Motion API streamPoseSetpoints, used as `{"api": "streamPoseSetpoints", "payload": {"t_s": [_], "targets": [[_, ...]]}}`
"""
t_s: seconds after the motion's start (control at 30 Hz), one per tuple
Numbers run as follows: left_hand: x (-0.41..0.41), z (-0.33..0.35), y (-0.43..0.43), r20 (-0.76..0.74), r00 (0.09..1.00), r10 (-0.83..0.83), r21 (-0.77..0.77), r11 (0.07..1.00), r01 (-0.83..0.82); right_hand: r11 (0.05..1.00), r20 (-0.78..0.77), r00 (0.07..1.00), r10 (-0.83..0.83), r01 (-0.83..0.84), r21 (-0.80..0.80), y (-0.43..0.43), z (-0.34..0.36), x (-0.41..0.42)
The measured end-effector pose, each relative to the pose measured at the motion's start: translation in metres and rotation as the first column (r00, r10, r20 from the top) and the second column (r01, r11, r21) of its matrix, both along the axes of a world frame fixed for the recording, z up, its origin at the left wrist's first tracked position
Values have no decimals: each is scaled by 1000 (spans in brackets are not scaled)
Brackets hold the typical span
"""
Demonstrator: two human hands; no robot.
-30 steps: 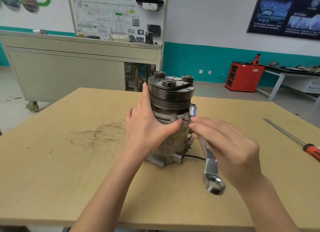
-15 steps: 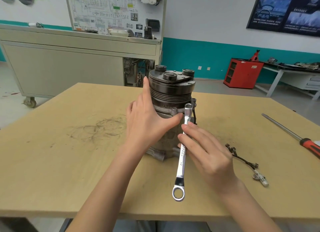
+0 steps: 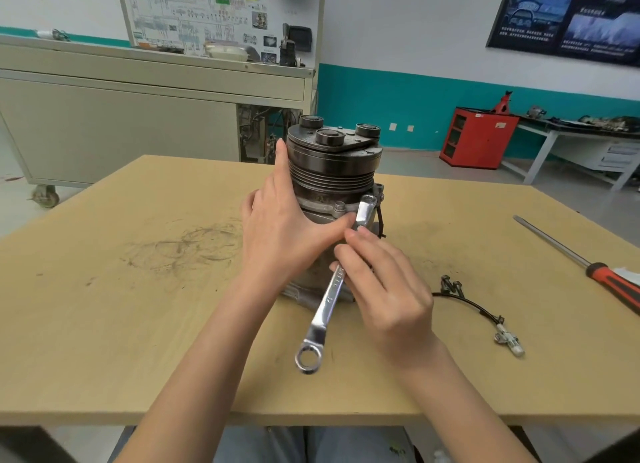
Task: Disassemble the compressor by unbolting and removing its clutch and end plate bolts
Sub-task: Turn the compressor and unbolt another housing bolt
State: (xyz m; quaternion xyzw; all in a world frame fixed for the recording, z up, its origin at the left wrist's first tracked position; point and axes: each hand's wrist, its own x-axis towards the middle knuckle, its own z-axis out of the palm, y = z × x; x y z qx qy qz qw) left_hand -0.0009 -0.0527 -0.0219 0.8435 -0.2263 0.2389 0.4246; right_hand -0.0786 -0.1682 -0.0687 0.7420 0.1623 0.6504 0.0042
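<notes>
The compressor (image 3: 332,172) stands upright on the wooden table (image 3: 104,307), its dark grooved pulley and clutch plate on top. My left hand (image 3: 284,234) wraps its left side, fingers straight up along the pulley and thumb across the front below a flange bolt (image 3: 340,206). My right hand (image 3: 384,289) grips the shaft of a silver ring wrench (image 3: 329,296). The wrench's upper ring end sits at the flange on the compressor's right front; its lower ring end hangs toward me over the table.
Two loose bolts (image 3: 450,286) and a black wire with a white connector (image 3: 507,338) lie right of the compressor. A long screwdriver with a red handle (image 3: 588,265) lies at the far right. A grey cabinet and a red box stand behind the table.
My right hand has swung the wrench handle leftward about the upper ring end, from pointing right-down to pointing left-down. My left hand stays on the compressor.
</notes>
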Motion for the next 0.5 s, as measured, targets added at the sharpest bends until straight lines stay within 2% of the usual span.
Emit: {"api": "streamPoseSetpoints", "payload": {"t_s": [0.1, 0.13, 0.17, 0.2, 0.27, 0.33, 0.37, 0.43, 0.5], "targets": [[0, 0, 0, 3, 1000, 0, 12, 1000, 0, 994, -45, 993, 109, -110, -7, -18, 1, -7], [0, -1, 0, 3, 1000, 5, 13, 1000, -5, 983, -65, 982, 178, -175, 54, -24, 1, -10], [1, -1, 0, 4, 1000, 10, 15, 1000, -10, 948, -79, 957, 279, -261, 182, -29, -1, -12], [1, -1, 0, 6, 1000, 13, 18, 1000, -13, 856, -77, 908, 412, -357, 374, -31, -2, -14], [2, -1, 0, 9, 1000, 13, 20, 1000, -13, 486, 37, 725, 688, -498, 719, -32, -3, -14], [2, 0, 0, 12, 1000, 13, 19, 1000, -14, 118, 220, 556, 801, -508, 853, -38, 2, -8], [2, 0, 0, 12, 1000, 13, 20, 1000, -13, -33, 288, 479, 830, -472, 881, -44, 6, -4], [2, 0, 0, 11, 1000, 13, 22, 1000, -13, -240, 355, 348, 868, -333, 912, -58, 17, 7], [2, -1, 1, 12, 1000, 14, 25, 1000, -15, -357, 400, 242, 884, -201, 912, -69, 27, 20]]}}
